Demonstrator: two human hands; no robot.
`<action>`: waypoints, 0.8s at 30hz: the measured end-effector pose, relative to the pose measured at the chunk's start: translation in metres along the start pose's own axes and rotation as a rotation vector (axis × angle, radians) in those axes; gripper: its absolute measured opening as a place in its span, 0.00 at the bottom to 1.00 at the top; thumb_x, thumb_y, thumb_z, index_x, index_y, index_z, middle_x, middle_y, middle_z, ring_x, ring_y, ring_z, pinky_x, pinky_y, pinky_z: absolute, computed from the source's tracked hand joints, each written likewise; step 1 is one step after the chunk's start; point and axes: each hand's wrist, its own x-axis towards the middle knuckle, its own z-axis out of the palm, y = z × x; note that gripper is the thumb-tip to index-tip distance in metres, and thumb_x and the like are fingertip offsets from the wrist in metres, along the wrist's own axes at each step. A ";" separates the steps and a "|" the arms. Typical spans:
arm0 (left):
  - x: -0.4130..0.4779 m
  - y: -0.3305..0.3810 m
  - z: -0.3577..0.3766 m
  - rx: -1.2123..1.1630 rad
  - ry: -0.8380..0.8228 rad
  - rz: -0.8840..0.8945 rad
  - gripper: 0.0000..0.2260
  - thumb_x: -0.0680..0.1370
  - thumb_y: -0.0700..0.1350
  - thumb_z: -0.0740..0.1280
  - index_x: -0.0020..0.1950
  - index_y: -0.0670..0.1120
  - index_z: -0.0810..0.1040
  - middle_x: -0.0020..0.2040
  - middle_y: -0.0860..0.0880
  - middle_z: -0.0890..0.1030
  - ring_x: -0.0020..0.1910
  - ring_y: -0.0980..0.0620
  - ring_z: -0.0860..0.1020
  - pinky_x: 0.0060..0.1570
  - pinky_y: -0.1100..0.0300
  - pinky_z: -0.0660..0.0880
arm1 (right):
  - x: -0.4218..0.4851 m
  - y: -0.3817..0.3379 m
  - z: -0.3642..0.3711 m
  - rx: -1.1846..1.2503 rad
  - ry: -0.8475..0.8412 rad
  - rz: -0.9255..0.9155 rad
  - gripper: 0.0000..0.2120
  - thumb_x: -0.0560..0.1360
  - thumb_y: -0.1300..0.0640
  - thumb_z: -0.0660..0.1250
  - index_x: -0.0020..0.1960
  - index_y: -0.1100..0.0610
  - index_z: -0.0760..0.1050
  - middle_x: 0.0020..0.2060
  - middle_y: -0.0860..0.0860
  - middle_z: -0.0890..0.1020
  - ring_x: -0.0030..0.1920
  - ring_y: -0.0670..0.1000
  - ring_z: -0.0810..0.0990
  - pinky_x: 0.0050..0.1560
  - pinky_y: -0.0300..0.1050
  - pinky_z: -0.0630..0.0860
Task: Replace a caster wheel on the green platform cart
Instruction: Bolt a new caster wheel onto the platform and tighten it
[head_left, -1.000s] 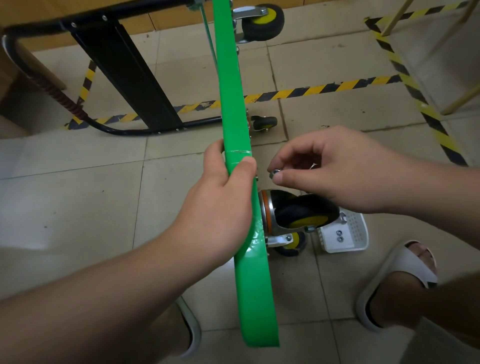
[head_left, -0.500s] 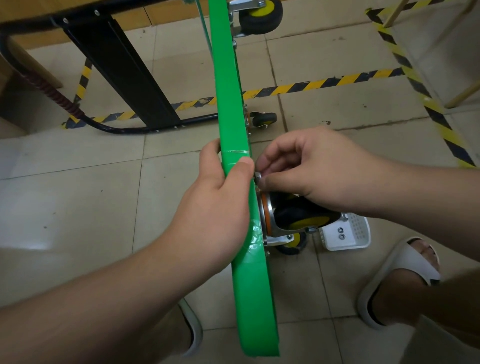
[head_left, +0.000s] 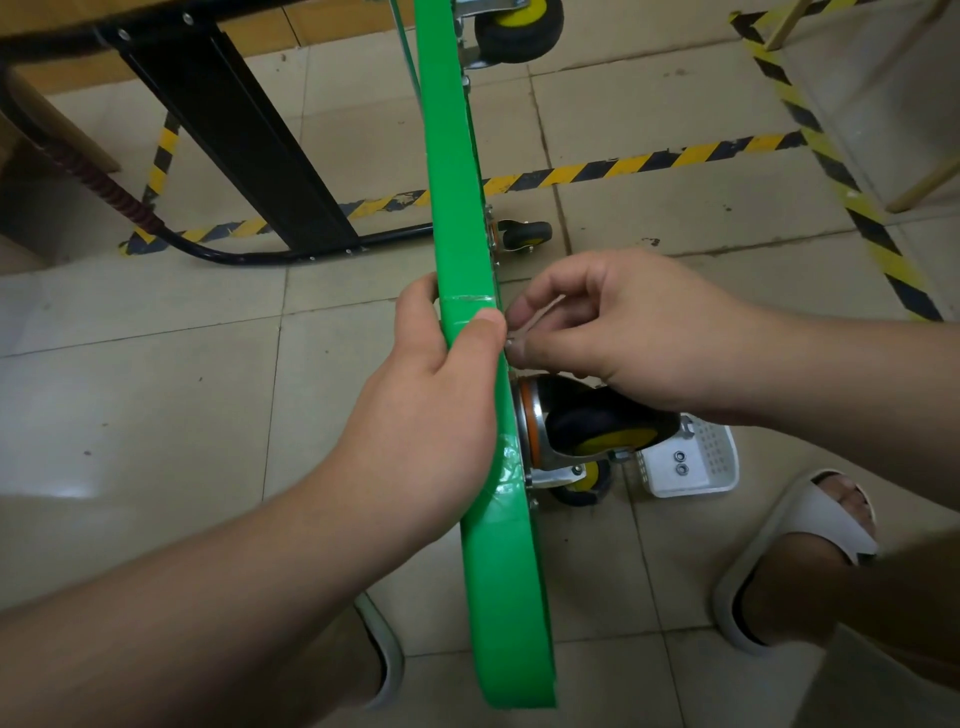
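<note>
- A person's left hand (head_left: 436, 410) grips the upper edge of the green cart (head_left: 448, 156), which stands on its side on the tiled floor (head_left: 156, 405). The thumb (head_left: 480, 325) lies over the narrow edge and the fingers (head_left: 415, 299) curl round the far face.
- The right hand (head_left: 639, 343) is bunched at the cart's underside, touching the left thumb. Its thumb and fingers (head_left: 545, 312) are pinched tight on a small metal part (head_left: 513, 341), too hidden to identify, held against the deck.
- The caster wheel (head_left: 608, 428), black with a yellow hub, juts from the underside just below that pinch. Its silver bracket sits against the green deck, and the right palm hangs directly above the tyre.
- A second caster (head_left: 582, 486) shows just beneath it; two more (head_left: 522, 235) (head_left: 519, 26) project from the same face farther away.
- A small white basket (head_left: 719, 457) rests on the floor just beside the wheel, holding two nuts (head_left: 679, 462).
- The right side is crowded: wheel, basket and a foot in a white slipper (head_left: 795, 525) sit close together.
- Left of the deck, bare tiles run out to the cart's black handle frame (head_left: 244, 135).
- Yellow-and-black tape (head_left: 649, 161) crosses the floor beyond the hands.
</note>
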 end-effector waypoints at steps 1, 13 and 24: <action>0.000 0.000 0.000 -0.002 0.000 -0.001 0.16 0.84 0.57 0.53 0.72 0.65 0.61 0.40 0.59 0.75 0.32 0.76 0.73 0.26 0.78 0.68 | 0.000 0.000 0.000 -0.010 0.004 -0.002 0.05 0.73 0.52 0.76 0.48 0.49 0.84 0.41 0.48 0.87 0.43 0.45 0.86 0.43 0.33 0.79; 0.000 0.002 0.001 -0.015 0.010 -0.002 0.18 0.84 0.56 0.54 0.74 0.63 0.61 0.41 0.60 0.75 0.30 0.76 0.73 0.25 0.79 0.67 | 0.004 -0.001 0.000 -0.102 -0.002 0.008 0.08 0.75 0.47 0.72 0.45 0.51 0.85 0.41 0.47 0.87 0.43 0.45 0.85 0.48 0.42 0.82; 0.000 0.001 0.002 -0.011 -0.004 0.006 0.18 0.84 0.57 0.53 0.75 0.63 0.59 0.42 0.60 0.74 0.32 0.76 0.73 0.25 0.79 0.67 | 0.006 0.003 -0.001 -0.373 -0.030 -0.072 0.17 0.80 0.40 0.62 0.48 0.48 0.85 0.35 0.44 0.82 0.34 0.40 0.78 0.30 0.29 0.69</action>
